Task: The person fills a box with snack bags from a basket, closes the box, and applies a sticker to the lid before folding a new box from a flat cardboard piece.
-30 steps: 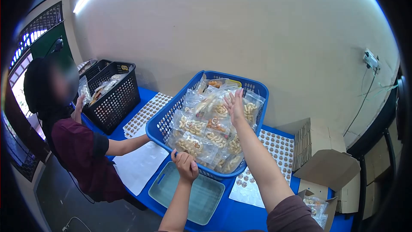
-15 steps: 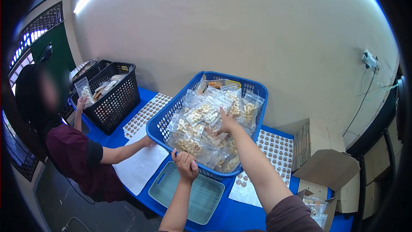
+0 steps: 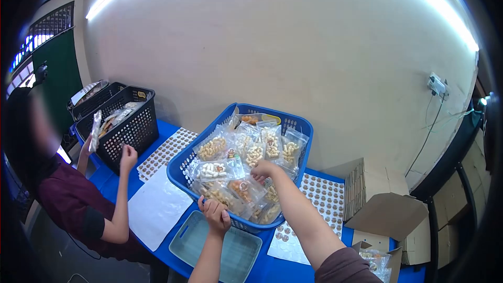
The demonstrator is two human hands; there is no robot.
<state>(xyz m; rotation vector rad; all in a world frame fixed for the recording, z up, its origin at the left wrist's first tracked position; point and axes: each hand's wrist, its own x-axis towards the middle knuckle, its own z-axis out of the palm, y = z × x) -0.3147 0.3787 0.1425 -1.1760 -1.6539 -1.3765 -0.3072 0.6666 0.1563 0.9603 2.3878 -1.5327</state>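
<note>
A blue plastic basket (image 3: 305, 152) stands on the table, heaped with clear zip bags of snacks. My left hand (image 3: 215, 215) is closed round its near rim. Inside the basket my right hand (image 3: 263, 170) is among the bags, its fingers curled down on a bag's edge and partly hidden. Left of that hand lies a bag of white pieces (image 3: 212, 170). Just below it is a bag of orange-brown snacks (image 3: 245, 189). Bags of pale curled snacks (image 3: 272, 141) lie farther back.
A co-worker (image 3: 73, 194) at left holds a bag beside a black basket (image 3: 133, 131). Sticker sheets (image 3: 322, 199) lie on the blue table. A shallow greenish tray (image 3: 238, 262) sits in front of the basket. Flattened cartons (image 3: 356, 188) and an open box (image 3: 393, 212) are at right.
My right hand has moved down and nearer in the basket, its fingers now curled. The upper bags lie differently. The co-worker's near hand has risen off the white sheet. The view has shifted slightly.
</note>
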